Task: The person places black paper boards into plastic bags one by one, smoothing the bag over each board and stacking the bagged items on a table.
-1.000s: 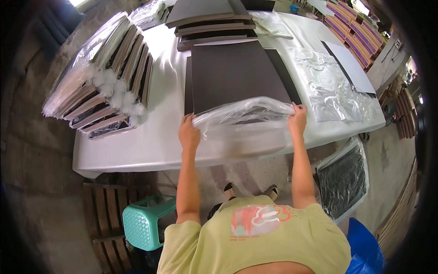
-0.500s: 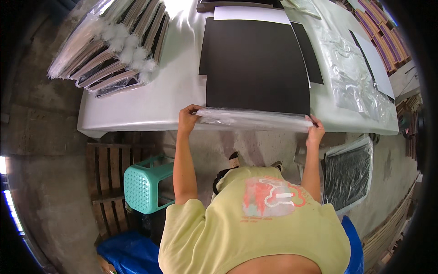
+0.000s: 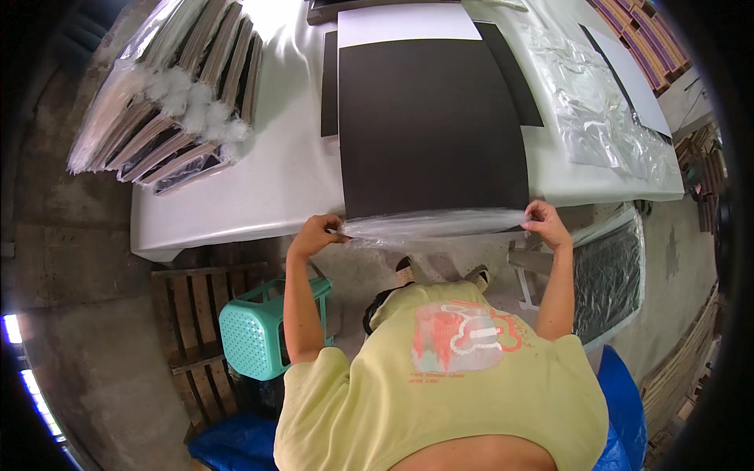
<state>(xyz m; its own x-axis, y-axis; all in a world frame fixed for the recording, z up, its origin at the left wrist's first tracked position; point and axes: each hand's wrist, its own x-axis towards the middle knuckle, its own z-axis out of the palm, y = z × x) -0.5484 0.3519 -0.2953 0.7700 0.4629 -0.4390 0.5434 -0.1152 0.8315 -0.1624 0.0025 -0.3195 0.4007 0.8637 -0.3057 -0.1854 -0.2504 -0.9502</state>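
Clear, crinkled plastic film (image 3: 436, 228) stretches between the hands in a gathered strip, its long axis running left to right; the left hand (image 3: 318, 234) pinches one end, the right hand (image 3: 547, 226) the other. Just beyond both hands, a smooth, flat black board (image 3: 432, 118) points away over the pale table (image 3: 259, 196). Farther off, a white sheet (image 3: 408, 22) shows past its far edge.

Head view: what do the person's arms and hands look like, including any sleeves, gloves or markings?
Each grip, left hand and right hand, is bare, with no glove visible. Both forearms are uncovered, with no watch or cable showing. Short, loose sleeves belong to a pale yellow-green T-shirt with a coral-and-white printed graphic.
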